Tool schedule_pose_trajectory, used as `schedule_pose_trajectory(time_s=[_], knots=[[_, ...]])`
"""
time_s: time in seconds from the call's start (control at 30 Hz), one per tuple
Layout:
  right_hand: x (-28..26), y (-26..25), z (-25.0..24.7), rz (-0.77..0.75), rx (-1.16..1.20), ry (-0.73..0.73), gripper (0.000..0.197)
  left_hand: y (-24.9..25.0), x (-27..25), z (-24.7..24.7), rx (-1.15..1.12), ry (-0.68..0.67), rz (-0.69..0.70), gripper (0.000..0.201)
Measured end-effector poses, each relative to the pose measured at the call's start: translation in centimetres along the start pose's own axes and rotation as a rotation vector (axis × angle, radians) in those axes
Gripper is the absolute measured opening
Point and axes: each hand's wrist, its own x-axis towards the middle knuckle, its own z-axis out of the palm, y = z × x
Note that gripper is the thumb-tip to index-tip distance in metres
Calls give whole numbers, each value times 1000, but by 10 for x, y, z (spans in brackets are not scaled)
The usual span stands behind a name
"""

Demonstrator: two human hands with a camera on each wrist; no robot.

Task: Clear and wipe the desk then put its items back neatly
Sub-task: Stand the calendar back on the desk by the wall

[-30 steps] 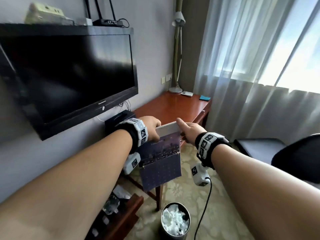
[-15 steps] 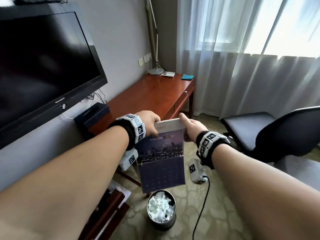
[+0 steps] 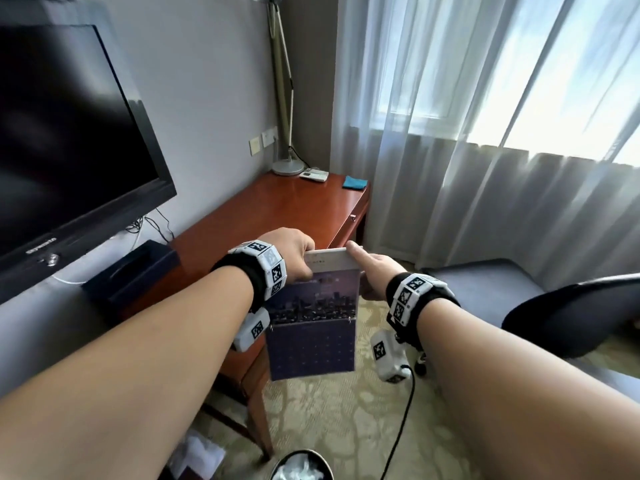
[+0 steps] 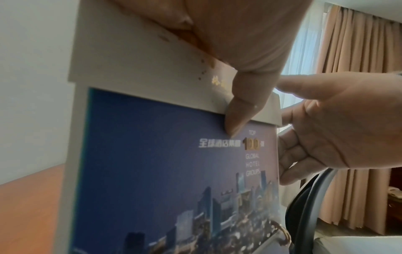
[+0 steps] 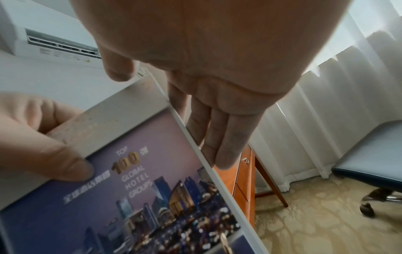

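Note:
A desk calendar (image 3: 311, 327) with a night city picture and a white top band hangs upright in the air, just off the near right end of the wooden desk (image 3: 277, 216). My left hand (image 3: 291, 252) pinches its top left corner, thumb (image 4: 237, 120) on the printed front. My right hand (image 3: 374, 271) holds the top right corner, with the thumb on the top edge and the fingers (image 5: 217, 137) lying behind the right edge. The calendar (image 5: 130, 197) tilts in the right wrist view. Its back is hidden.
On the desk's far end lie a blue cloth (image 3: 355, 182), a white remote (image 3: 314, 174) and a lamp base (image 3: 287, 166). A black box (image 3: 135, 275) sits at the near left under the wall TV (image 3: 69, 133). A bin (image 3: 301, 465) of paper stands below; a chair (image 3: 571, 313) on the right.
Both hands keep their hold on the calendar. The head view has swung right, bringing more of the desk top and the curtain into sight.

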Motion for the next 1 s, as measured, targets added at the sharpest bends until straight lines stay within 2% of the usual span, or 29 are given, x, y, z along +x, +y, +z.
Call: schedule_pose_trajectory(time_s=[0.1, 0.17, 0.3, 0.43, 0.57, 0.7, 0.77, 0.83, 0.93, 1.0], knots=[[23, -9, -3, -16, 31, 34, 66, -8, 33, -8, 26, 5, 34, 17], [35, -9, -8, -14, 111, 30, 59, -9, 52, -11, 27, -6, 53, 17], [68, -7, -31, -71, 226, 83, 57, 0, 93, -14, 16, 17, 65, 17], [112, -9, -69, -74, 279, 91, 63, 9, 137, -3, 98, 182, 55, 24], [162, -12, -116, -84, 308, 105, 64, 12, 180, 20, -13, 399, -158, 41], [210, -9, -171, -70, 350, 116, 69, 40, 233, 33, -468, 590, -431, 50], [219, -11, -187, -75, 367, 121, 69, 49, 247, 32, -646, 572, -563, 58], [237, -15, -212, -100, 383, 113, 66, 67, 270, 31, -759, 475, -629, 82], [259, -23, -233, -121, 404, 93, 54, 91, 288, 28, -876, 324, -726, 93], [273, -26, -238, -115, 447, 86, 49, 94, 299, 27, -1023, 300, -796, 110]])
